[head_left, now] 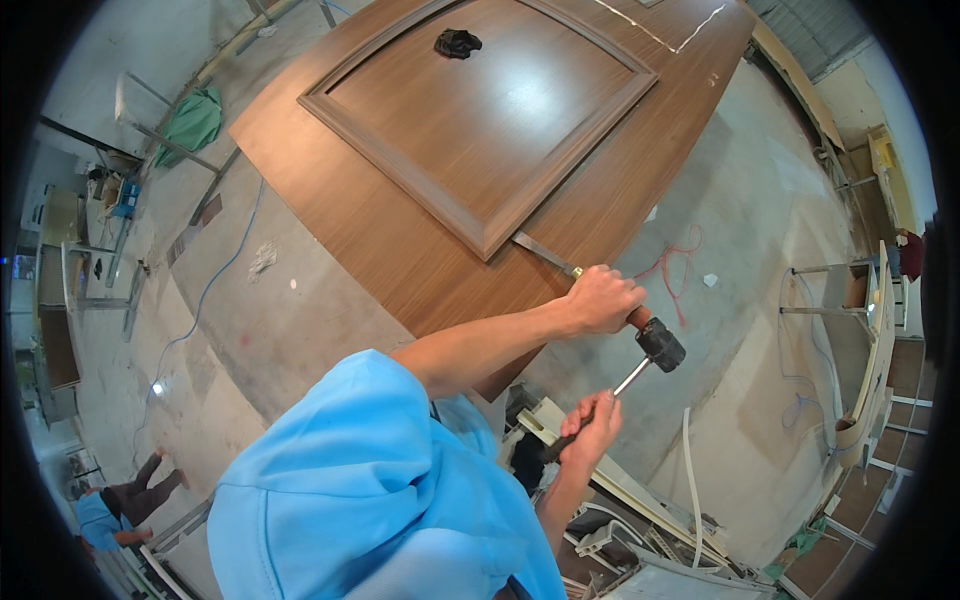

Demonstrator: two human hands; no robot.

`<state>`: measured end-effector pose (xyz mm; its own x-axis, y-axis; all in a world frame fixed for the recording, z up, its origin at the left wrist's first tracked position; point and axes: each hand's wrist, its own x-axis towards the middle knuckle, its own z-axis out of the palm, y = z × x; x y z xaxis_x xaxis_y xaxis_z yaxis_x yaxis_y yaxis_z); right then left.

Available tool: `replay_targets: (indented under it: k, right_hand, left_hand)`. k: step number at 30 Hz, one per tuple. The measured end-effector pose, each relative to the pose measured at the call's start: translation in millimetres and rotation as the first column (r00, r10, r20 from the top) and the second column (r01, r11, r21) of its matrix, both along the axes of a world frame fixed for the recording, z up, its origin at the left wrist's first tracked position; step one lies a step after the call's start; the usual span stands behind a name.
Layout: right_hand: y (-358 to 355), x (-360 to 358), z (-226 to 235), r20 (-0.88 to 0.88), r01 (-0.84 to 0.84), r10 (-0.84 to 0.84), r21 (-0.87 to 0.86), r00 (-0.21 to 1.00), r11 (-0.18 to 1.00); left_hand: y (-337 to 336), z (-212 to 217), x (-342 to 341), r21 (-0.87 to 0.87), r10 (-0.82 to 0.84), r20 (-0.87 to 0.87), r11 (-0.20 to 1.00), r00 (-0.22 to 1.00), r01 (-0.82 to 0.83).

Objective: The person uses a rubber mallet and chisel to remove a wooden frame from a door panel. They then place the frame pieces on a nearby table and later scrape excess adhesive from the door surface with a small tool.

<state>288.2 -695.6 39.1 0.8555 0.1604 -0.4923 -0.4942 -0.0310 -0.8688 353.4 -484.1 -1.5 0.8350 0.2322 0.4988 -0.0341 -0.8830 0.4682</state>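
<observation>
A brown wood-grain door panel (390, 285) lies flat in front of me, with a raised moulding frame (430, 208) on it. My left hand (605, 298) is wrapped round the handle of a chisel (543, 251), whose flat blade reaches the outer side of the frame near its closest corner. In my right hand (590, 425) is a mallet with a metal shaft. The mallet's black head (661, 345) is at the butt end of the chisel handle; whether they touch I cannot tell. A crumpled black object (457, 43) rests inside the frame.
White strips and offcuts (640, 500) are piled close by on my right. A blue hose (215, 275) crosses the floor at left, and red string (675, 270) lies at right. A green cloth (190, 127) hangs on a metal stand. Another person (110, 510) is at lower left.
</observation>
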Motion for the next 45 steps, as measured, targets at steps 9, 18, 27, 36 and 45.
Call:
replay_targets:
  k: [9,18,27,36,45]
  right_hand:
    - [-5.0,20.4,11.5,0.028,0.293,-0.301,0.16,0.953,0.943]
    - [-51.8,43.9,-1.5,-0.052,0.422,-0.419,0.173,0.906,0.89]
    - [-9.8,-0.1,-25.2,-0.143,-0.059,0.07,0.08,0.987,0.995]
    - [-53.7,45.8,3.8,-0.025,0.316,-0.315,0.027,0.949,0.948]
    - [-59.2,13.1,-10.0,-0.105,0.272,-0.264,0.067,0.959,0.96]
  left_hand:
    - [-0.7,-4.0,-0.4,0.017,-0.015,-0.049,1.0,0.999,0.015]
    - [1.9,-5.2,1.8,0.003,-0.022,-0.094,1.0,0.995,0.022]
    - [6.9,-17.3,-0.2,0.022,-0.042,-0.136,0.999,0.99,0.045]
    - [22.0,15.3,-1.4,-0.109,-0.23,-0.312,0.972,0.922,0.206]
    - [57.4,71.8,10.4,-0.206,-0.232,-0.176,0.959,0.957,0.194]
